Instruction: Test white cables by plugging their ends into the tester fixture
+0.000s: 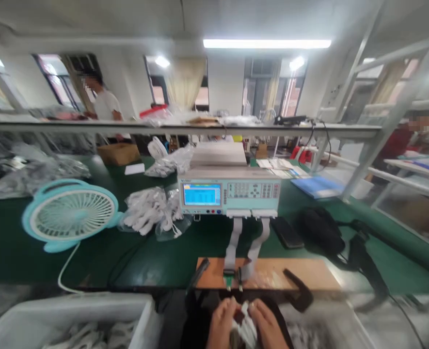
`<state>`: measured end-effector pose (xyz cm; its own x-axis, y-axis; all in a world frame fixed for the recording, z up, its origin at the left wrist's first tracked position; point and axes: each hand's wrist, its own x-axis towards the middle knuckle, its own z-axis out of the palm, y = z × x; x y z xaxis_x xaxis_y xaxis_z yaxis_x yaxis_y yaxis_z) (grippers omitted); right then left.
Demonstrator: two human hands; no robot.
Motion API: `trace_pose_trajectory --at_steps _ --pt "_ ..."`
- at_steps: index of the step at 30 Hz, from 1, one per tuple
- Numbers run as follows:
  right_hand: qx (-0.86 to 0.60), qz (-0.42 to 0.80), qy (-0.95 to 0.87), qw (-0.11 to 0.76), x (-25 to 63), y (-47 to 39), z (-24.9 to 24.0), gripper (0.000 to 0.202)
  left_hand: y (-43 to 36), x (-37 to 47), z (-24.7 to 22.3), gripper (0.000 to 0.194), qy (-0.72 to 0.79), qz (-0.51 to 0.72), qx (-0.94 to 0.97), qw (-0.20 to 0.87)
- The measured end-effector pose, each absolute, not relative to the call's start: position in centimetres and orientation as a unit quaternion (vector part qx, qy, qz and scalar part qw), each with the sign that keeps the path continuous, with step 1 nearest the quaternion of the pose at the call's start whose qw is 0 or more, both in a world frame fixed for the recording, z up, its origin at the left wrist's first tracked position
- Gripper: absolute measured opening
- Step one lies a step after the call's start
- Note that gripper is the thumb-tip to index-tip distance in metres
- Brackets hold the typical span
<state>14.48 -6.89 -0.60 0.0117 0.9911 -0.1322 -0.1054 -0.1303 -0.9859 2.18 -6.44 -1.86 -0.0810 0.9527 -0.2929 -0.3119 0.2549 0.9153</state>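
Note:
At the bottom middle, my left hand (221,322) and my right hand (267,322) are side by side, fingers closed on a coiled white cable (248,332). Its ends are blurred and partly covered by my fingers. Just beyond my hands, two small connector boards (229,278) sit at the front edge of a wooden board (303,274). Grey ribbon cables (232,245) run from them up to a bench tester (256,191) with a lit blue screen (201,195).
A turquoise fan (74,213) and bagged white cables (145,211) occupy the green table (101,261). A phone (287,233), black bag (319,230) and blue folder (318,186) lie right. White bins (145,320) with cables flank me. Two people are farther back.

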Motion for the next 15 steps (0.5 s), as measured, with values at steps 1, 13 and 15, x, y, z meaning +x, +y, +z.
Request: trace_pose_trajectory --at_steps 1,13,15 --pt "-0.532 0.534 -0.458 0.472 16.3 -7.5 0.0 0.036 -7.2 2.0 -1.0 0.047 0.503 0.517 0.252 0.645" --pt "-0.554 0.479 -0.653 0.191 23.7 -12.7 1.9 0.022 -8.8 1.5 0.9 0.027 0.338 0.554 -0.031 0.760" --pt "-0.433 0.664 -0.566 0.228 19.9 -12.6 2.4 0.034 -8.4 1.9 1.3 0.030 0.319 0.563 -0.030 0.762"
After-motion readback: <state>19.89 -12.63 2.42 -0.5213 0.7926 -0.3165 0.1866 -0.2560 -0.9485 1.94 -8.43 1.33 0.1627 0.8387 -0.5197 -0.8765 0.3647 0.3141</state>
